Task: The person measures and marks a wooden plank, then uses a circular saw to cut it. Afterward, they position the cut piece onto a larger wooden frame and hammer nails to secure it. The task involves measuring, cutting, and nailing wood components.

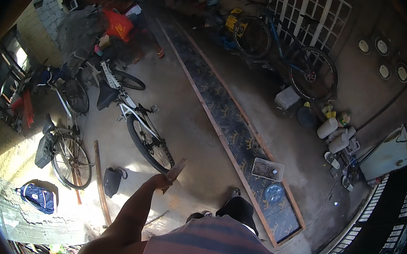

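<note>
My left arm reaches forward from the lower edge, and my left hand [159, 181] is closed around a short, flat brownish piece [176, 170] that looks like wood. It is held up near the rear wheel of a white bicycle [138, 115], though I cannot tell whether they touch. My right hand is out of the picture. To the right of my feet runs a long, narrow wooden frame [230, 154] with a dark patterned panel inside. At its near end sit a clear plastic tray [267, 170] of small dark pieces and a round bluish clear container [274, 193].
An older bicycle [72, 160] stands at left, near a long wooden strip [101, 183], a dark bag [113, 182] and a blue backpack [40, 197]. A blue bicycle [290, 52] leans by the white grille. Jugs [342, 140] and a white cabinet [388, 155] line the right.
</note>
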A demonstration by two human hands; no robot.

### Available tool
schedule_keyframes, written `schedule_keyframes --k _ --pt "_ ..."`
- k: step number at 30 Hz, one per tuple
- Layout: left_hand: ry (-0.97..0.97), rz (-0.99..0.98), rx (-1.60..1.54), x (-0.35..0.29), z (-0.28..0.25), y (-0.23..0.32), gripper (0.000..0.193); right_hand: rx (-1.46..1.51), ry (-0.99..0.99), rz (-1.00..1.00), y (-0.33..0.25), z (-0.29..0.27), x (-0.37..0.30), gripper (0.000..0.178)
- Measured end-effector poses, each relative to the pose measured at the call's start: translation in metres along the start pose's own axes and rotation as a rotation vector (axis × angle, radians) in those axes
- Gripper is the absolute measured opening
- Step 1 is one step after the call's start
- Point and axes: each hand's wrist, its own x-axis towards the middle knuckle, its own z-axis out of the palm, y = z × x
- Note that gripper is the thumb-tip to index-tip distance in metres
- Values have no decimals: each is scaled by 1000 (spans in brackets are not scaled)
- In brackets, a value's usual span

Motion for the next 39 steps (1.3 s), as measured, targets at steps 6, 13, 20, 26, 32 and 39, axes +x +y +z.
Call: schedule_keyframes --k 6,13,20,26,32,39 --pt "-28 81 -140 46 -57 69 58 -91 -1 -15 -164 -103 38 16" --pt "-82 -566 -488 35 -20 -27 74 -334 -18 42 -360 -254 96 16" --pt "8 -629 -660 142 -117 -62 76 -78 190 -113 -603 -316 93 13" --pt "28 -192 -262 309 -376 -87 78 206 3 -106 -695 -264 72 17" --pt "115 -168 -158 418 -622 -66 67 17 -25 -23 -826 -212 39 17" --pt "207 -252 -659 552 -690 -105 67 -136 -101 -2 -1028 -223 49 19"
